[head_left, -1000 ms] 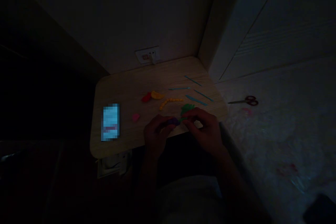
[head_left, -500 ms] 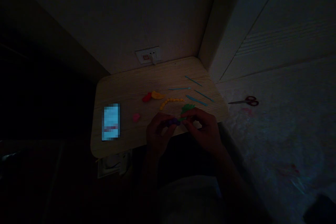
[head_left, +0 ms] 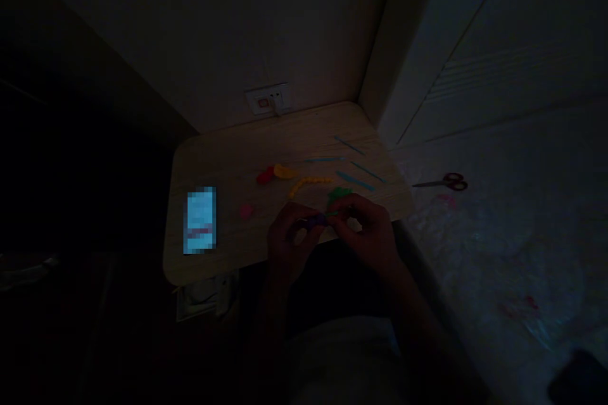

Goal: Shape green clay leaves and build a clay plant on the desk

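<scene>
In dim light, my left hand (head_left: 292, 235) pinches a small purple lump of modelling clay (head_left: 315, 221) over the table's near edge. My right hand (head_left: 368, 228) is closed on a thin green piece of clay (head_left: 331, 214) that meets the lump's right end. Just beyond my fingers lies a larger green clay mass (head_left: 339, 193). A curved string of orange clay beads (head_left: 311, 181) rests past my left hand. Farther back, a red clay piece (head_left: 265, 175) touches an orange one (head_left: 285, 171). To the left sits a pink clay lump (head_left: 246, 211).
Several blue modelling tools (head_left: 355, 180) lie on the right of the wooden table (head_left: 228, 152). A lit, blurred phone (head_left: 200, 220) is at its left. Scissors (head_left: 441, 182) lie on the pale surface beyond the right edge. A wall socket (head_left: 268, 99) sits behind the table.
My left hand has shifted slightly to the right, bringing the purple clay closer against my right fingertips. The things on the table stay where they were.
</scene>
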Demonstrator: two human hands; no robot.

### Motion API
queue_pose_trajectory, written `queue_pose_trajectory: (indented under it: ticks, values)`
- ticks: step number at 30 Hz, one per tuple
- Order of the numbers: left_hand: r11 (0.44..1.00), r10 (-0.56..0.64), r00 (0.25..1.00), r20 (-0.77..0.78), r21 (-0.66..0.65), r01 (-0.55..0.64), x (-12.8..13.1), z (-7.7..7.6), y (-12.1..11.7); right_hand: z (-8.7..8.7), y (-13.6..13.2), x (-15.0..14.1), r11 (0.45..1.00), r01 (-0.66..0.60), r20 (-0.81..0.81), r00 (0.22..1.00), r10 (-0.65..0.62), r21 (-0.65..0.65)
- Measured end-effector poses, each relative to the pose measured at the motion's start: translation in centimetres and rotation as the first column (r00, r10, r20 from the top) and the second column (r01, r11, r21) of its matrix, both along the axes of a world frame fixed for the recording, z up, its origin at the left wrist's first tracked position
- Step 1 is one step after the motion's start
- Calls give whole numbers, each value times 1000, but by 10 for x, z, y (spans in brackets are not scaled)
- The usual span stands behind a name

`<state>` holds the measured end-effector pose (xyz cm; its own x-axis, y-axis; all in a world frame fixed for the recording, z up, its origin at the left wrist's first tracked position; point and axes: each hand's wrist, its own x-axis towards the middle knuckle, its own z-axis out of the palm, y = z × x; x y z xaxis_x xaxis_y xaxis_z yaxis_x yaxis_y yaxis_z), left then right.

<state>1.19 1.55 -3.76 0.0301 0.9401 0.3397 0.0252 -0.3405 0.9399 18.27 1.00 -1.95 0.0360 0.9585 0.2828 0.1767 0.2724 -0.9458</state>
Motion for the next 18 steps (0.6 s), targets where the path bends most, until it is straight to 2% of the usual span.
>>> queue_pose_trajectory:
  ticks: [9,14,18]
  values:
    - [999,12,999,-45,-50,-14,-3,-3,-1,-2,0,1,999,6,-35,999,-7,-45]
    - [1000,-6,993,-120,10,7,-6,-6,0,-6,1,2,998,17,-52,998,-20,-62]
    - [997,54,980,-189,59,-44,-7,-6,0,-9,2,2,997,26,-53,998,-29,-70]
